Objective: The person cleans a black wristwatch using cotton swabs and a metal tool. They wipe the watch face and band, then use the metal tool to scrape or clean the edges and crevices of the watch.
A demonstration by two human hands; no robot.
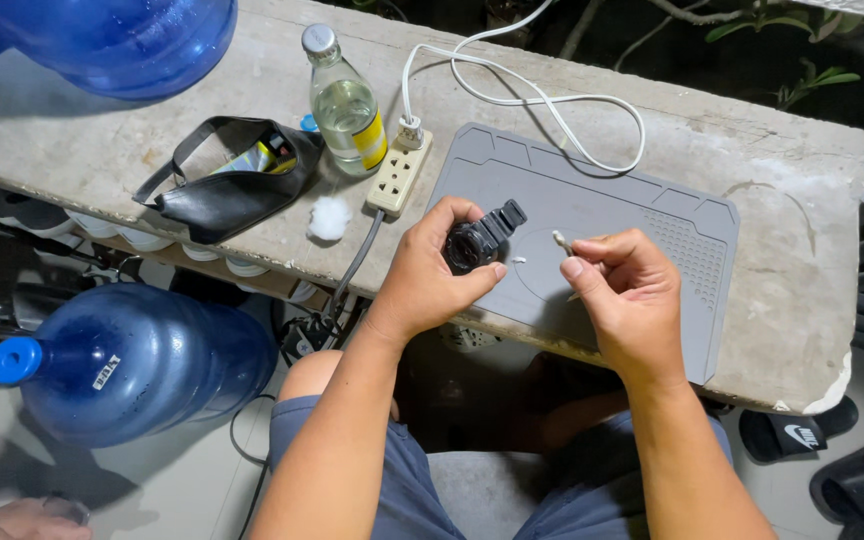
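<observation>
Head view: left hand [430,275] closed round black gadget [480,240], right hand [624,285] pinching cotton swab [560,240]; yellow-labelled bottle [347,105] behind.

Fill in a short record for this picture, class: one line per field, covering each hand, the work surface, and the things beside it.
Left hand: left hand grips a small black plastic device
Right hand: right hand pinches a thin white cotton-tipped stick
Work surface: grey rubber mat on a worn concrete bench
Beside the mat: cream power strip, clear glass bottle, white cotton ball, open black pouch
Below: blue water jug
</observation>
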